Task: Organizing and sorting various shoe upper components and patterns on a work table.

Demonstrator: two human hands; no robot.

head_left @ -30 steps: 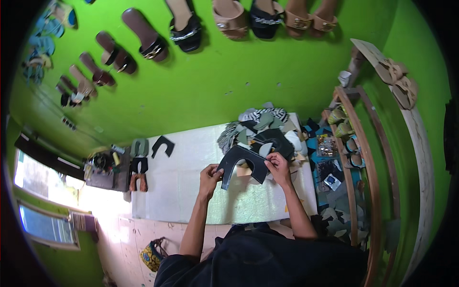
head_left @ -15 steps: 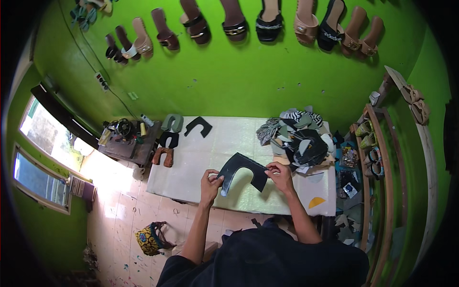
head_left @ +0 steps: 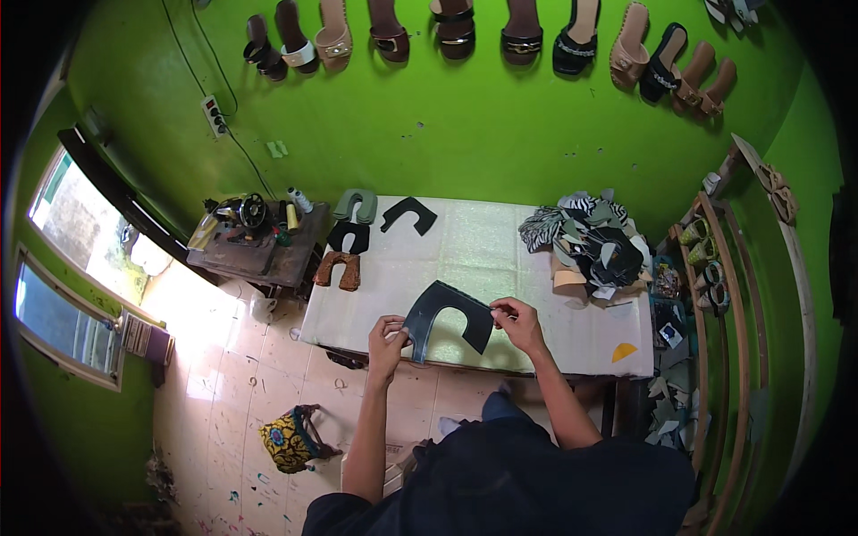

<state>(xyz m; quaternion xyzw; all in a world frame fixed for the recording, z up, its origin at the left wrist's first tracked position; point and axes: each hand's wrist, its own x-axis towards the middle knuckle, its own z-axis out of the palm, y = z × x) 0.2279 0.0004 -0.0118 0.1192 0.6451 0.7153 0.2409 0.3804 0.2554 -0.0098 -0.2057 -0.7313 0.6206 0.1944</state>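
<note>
Hands apart: left hand (head_left: 388,348) and right hand (head_left: 520,325) each pinch an edge of a black arch-shaped piece (head_left: 447,298), held over the near side of the white table (head_left: 474,241). Scrap pile (head_left: 594,250), far right; sewing machine (head_left: 246,211), far left. Sandals (head_left: 454,31) line green wall (head_left: 357,134).

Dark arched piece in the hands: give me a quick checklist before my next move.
1. Left hand on the dark arched piece: ok, gripping its left leg.
2. Right hand on it: ok, pinching its right corner.
3. A hand free: not ok, both hold the piece.
4. Scrap pile apart from the piece: ok, it lies on the table, farther right.
5. Black arched cutout set down: ok, it lies at the table's back.
6. Underside of the piece sound: cannot tell, hidden.
</note>
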